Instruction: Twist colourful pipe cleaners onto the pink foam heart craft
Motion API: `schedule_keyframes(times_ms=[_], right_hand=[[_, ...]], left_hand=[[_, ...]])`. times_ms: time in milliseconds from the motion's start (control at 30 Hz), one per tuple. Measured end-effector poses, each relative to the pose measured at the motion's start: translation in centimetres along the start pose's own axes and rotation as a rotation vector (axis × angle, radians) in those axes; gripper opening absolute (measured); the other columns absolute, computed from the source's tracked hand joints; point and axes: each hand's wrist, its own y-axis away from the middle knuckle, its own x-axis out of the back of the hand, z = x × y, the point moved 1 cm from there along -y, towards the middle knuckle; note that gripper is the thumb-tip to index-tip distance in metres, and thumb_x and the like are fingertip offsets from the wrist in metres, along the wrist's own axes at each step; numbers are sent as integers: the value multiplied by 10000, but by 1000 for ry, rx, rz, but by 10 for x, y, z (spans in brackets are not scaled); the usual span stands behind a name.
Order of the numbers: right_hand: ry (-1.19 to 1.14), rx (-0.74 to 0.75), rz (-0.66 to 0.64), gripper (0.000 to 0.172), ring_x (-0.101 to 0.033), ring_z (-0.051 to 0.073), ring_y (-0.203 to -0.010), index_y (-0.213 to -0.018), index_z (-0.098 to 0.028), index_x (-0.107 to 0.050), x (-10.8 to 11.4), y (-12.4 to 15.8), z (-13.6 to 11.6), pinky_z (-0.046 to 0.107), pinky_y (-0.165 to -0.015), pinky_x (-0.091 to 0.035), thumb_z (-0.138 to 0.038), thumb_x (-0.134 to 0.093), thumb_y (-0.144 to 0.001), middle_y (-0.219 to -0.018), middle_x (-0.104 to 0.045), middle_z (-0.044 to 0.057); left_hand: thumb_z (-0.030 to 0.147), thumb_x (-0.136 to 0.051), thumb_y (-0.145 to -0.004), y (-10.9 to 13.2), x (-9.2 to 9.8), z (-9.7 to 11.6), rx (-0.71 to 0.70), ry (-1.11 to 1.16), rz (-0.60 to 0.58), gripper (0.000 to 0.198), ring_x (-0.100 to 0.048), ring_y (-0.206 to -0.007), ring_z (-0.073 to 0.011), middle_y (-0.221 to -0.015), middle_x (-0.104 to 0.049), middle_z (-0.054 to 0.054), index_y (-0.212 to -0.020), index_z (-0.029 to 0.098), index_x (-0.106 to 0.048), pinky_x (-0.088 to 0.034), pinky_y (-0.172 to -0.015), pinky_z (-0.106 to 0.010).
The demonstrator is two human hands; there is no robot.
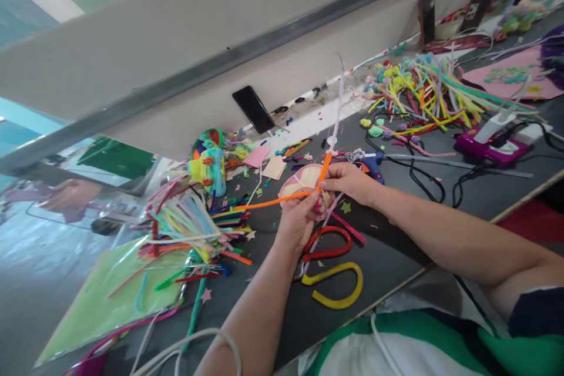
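Near the middle of the dark table, my left hand (299,217) pinches an orange pipe cleaner (273,202), which stretches out to the left. My right hand (346,181) is closed on the same orange strip close by, where a piece of it points upward. Under and behind the fingers lies a round pink and cream item (293,184), partly hidden by them. A lilac fuzzy stem (340,106) rises beyond the hands. Below them are the red handle (337,252) and the yellow handle (355,296) of scissors.
Pipe cleaner bundles lie at left (189,220) and back right (432,94). A phone (254,109) leans on the partition. A blue glue gun (373,167) sits right of the hands, with black cables and a purple power strip (491,147) beyond. A green sheet (110,299) lies front left.
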Motion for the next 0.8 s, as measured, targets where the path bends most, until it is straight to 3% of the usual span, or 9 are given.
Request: schedule_keyframes(times_ms=[200, 433, 533, 667, 800], right_hand=[[240, 17, 189, 204, -528, 97, -512, -633, -164, -508, -5, 0, 5, 209, -506, -400, -319, -615, -711, -544, -562, -32], [403, -27, 358, 177, -484, 89, -533, -582, -154, -522, -5, -3, 11, 205, -503, -372, -258, -639, -665, -550, -534, -29], [273, -17, 232, 196, -477, 82, -508, -611, -149, -540, -4, -2, 8, 207, -496, -370, -298, -645, -682, -560, -546, -27], [-21, -1, -34, 265, -530, 92, -496, -855, -142, -615, -1, 1, 2, 214, -500, -401, -362, -648, -711, -617, -617, -18], [-97, -34, -100, 272, -587, 129, -499, -821, -133, -610, 1, 2, 4, 248, -514, -445, -370, -673, -704, -608, -643, 5]], left_hand=[[338, -662, -719, -2, 2, -8, -56, -142, 124, 225, -528, -483, -89, -580, -565, 26, -776, 150, -554, -457, -521, -241], [317, -643, -732, 2, 0, -6, -145, -512, 239, 180, -563, -499, -110, -549, -578, 24, -757, 153, -575, -478, -542, -237], [322, -640, -738, 1, 1, -6, -82, -374, 201, 183, -547, -483, -104, -560, -574, 23, -759, 152, -574, -462, -511, -233], [271, -647, -741, 0, 2, -4, 11, -26, 10, 161, -503, -473, -83, -578, -526, 27, -734, 140, -552, -403, -465, -217], [255, -642, -755, 1, 0, 0, 93, 94, -97, 164, -486, -488, -72, -595, -498, 26, -719, 132, -539, -369, -446, -204]])
